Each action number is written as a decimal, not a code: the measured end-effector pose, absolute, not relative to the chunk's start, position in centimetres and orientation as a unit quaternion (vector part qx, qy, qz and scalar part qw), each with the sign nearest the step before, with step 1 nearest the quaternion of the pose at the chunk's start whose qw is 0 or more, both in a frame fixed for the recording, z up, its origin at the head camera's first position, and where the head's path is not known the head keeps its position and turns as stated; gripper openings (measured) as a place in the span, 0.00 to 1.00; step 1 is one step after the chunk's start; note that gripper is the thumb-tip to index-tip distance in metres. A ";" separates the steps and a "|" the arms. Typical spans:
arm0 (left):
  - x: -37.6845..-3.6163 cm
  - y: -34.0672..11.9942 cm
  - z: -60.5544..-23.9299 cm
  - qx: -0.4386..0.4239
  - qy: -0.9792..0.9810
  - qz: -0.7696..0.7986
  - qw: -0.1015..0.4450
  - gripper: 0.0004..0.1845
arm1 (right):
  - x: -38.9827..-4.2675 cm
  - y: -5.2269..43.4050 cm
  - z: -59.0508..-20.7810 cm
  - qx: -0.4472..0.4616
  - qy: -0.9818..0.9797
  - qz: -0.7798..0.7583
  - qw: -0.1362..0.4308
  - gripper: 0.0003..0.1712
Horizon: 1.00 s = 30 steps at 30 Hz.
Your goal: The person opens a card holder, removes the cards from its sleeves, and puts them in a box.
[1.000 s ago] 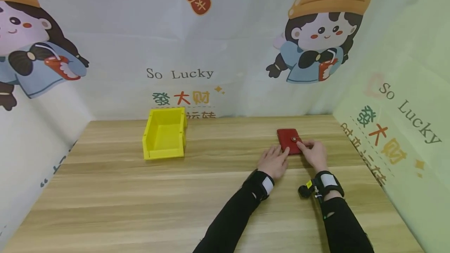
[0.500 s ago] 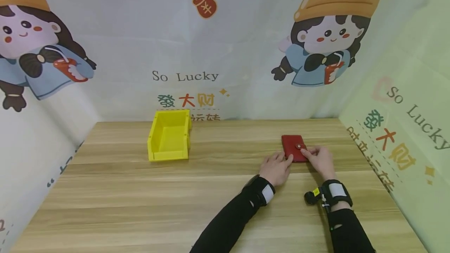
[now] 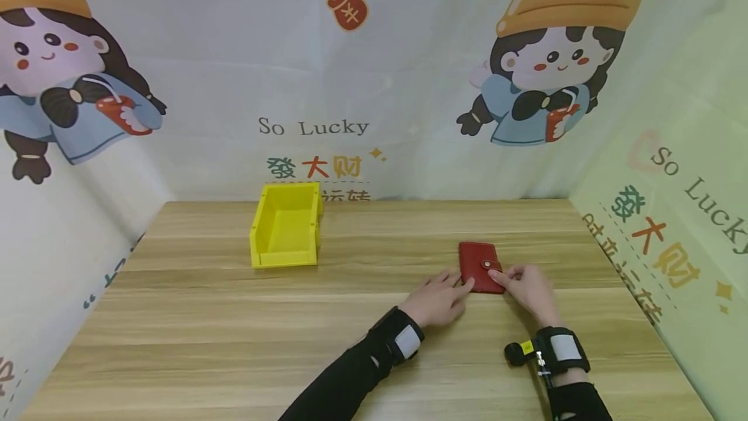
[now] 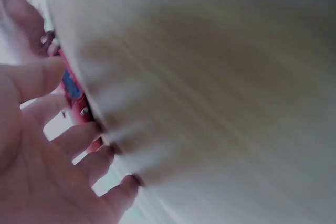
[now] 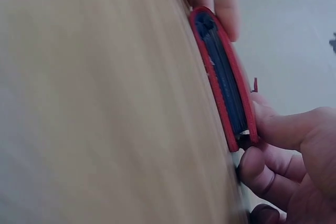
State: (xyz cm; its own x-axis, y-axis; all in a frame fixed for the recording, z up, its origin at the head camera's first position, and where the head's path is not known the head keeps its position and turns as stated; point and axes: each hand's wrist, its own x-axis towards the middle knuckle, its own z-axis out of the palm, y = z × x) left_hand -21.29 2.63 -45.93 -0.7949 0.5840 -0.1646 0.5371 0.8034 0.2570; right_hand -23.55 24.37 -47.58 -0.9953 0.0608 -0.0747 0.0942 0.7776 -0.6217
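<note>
red wallet (flat on wood): right hand pinches it, left hand fingers straight, touching.

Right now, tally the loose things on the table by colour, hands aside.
Red: 1, the wallet, closed, lying flat, with the left hand and right hand touching its near edge.
Yellow: 1, the bin, open-topped, apart from the hands.
Total: 2 on the wooden table.
</note>
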 end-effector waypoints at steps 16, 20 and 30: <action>-19.5 -3.2 -46.1 0.311 0.925 0.157 0.155 0.29 | -21.8 19.7 -47.8 -0.001 0.945 -0.326 0.013 0.21; -18.9 -4.5 -46.4 0.304 0.918 0.196 0.162 0.29 | -21.4 18.6 -48.2 -0.008 0.944 -0.330 0.008 0.20; -18.2 -7.7 -47.1 0.298 0.885 0.323 0.156 0.26 | -20.5 15.9 -48.7 -0.028 0.937 -0.347 0.004 0.21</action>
State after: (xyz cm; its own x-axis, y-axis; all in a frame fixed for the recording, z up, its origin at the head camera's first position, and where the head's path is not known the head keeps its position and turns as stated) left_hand -18.17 -7.70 -47.15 -0.7739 0.6279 -0.0826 0.4266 0.6133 0.6647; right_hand -20.52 15.87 -48.70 -0.9985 -0.0543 0.0118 -0.0489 0.7570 -0.6516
